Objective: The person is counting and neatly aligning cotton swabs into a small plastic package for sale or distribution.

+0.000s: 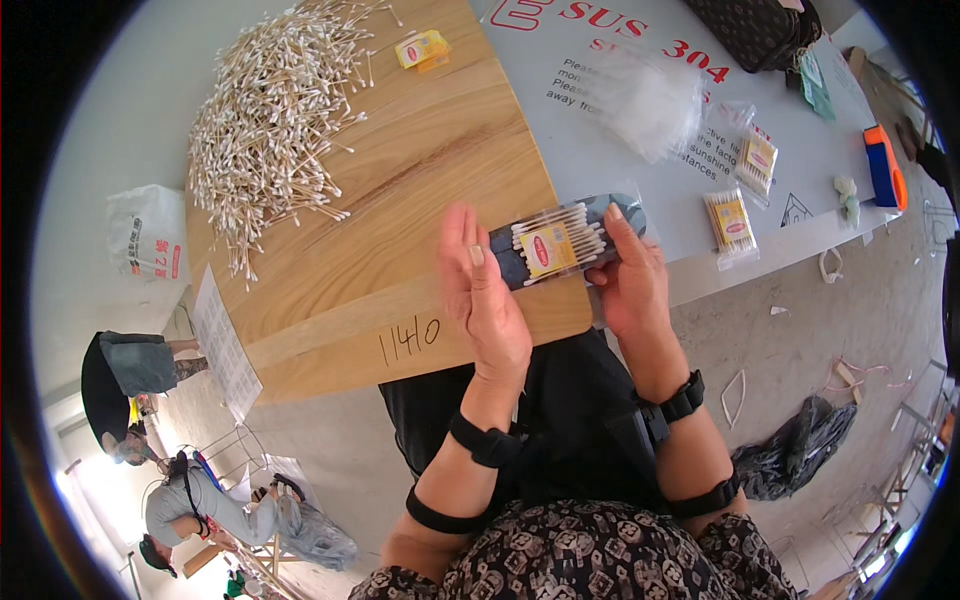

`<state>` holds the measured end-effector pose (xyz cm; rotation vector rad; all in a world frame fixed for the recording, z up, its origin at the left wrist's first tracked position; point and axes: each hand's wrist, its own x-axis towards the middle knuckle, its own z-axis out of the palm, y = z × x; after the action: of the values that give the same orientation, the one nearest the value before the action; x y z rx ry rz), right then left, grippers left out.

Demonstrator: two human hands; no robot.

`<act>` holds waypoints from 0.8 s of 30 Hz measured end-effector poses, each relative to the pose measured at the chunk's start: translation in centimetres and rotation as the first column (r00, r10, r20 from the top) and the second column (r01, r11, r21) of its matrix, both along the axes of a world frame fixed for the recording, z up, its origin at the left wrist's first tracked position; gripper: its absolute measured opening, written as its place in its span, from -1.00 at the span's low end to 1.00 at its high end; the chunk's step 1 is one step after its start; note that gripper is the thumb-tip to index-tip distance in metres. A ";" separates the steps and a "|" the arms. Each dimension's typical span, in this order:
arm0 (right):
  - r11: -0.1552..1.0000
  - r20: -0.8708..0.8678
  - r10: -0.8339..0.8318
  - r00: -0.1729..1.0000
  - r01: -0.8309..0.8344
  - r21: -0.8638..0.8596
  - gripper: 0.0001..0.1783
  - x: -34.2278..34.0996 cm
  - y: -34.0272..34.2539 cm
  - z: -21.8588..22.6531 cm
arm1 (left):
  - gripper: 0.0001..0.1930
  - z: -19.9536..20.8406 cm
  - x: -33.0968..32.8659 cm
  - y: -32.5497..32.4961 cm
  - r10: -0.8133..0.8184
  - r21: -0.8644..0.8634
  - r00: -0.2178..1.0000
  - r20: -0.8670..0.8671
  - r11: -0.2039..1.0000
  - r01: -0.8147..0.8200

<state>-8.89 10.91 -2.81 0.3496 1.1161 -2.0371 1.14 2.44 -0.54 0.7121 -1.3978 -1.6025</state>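
Note:
A clear plastic bag of cotton swabs (pixel 585 232) with a yellow label lies over a dark blue patterned piece (pixel 508 262) at the table's near edge. My right hand (pixel 635 285) grips its right end, thumb on top and fingers mostly hidden underneath. Against the left end rests my left hand (pixel 485 300), upright with its fingers stretched out and slightly blurred. A big heap of loose cotton swabs (pixel 285 125) covers the far left of the wooden table (pixel 430 190). Small yellow labels (pixel 422 49) lie to its right.
Two filled swab bags (pixel 731 222) (pixel 758 163) and a stack of clear empty bags (pixel 650 105) lie on the grey sheet at right. Beyond are an orange-and-blue tape dispenser (pixel 884 170) and a dark patterned bag (pixel 752 30). Black plastic (pixel 797 447) lies on the floor. Two people are at left.

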 end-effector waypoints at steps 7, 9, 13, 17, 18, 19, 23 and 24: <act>0.999 -0.057 -0.036 0.998 0.036 -0.004 -0.82 0.8 -0.6 0.1 | -0.36 -1.7 -1.2 -0.6 -0.141 0.000 0.983 -0.117 0.990 0.142; 0.999 -0.108 -0.036 0.994 0.038 0.014 -0.84 0.8 -0.7 0.6 | -0.34 -1.1 -1.5 -0.5 -0.185 -0.026 0.977 -0.107 0.983 0.183; 1.000 -0.150 0.000 0.989 0.001 0.008 -0.85 0.4 -0.2 0.0 | -0.28 0.0 -1.3 0.6 -0.217 -0.094 0.976 -0.003 0.972 0.216; 1.000 -0.163 0.007 0.987 -0.005 0.013 -0.84 0.6 -0.4 0.1 | -0.25 0.5 -1.4 0.7 -0.258 -0.071 0.966 0.012 0.964 0.258; 1.000 -0.168 -0.006 0.986 0.009 0.016 -0.84 0.6 -0.5 0.3 | -0.25 0.4 -1.3 0.6 -0.256 -0.074 0.967 0.013 0.964 0.256; 1.000 -0.168 -0.005 0.986 0.007 0.013 -0.84 0.6 -0.5 0.3 | -0.24 0.1 -1.3 0.5 -0.231 -0.115 0.973 0.020 0.966 0.231; 1.000 -0.158 0.012 0.987 -0.009 0.016 -0.83 0.2 -0.3 -0.1 | -0.20 0.8 -0.4 -0.1 -0.074 -0.411 0.862 0.502 0.857 0.312; 1.000 -0.158 0.020 0.987 -0.021 -0.006 -0.84 0.1 -0.3 -0.2 | -0.20 0.8 -0.3 -0.1 -0.071 -0.412 0.863 0.500 0.857 0.309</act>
<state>-8.76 10.60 -2.96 0.1739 1.2013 -2.0793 0.88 2.39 0.28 0.6916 -2.1951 -1.1747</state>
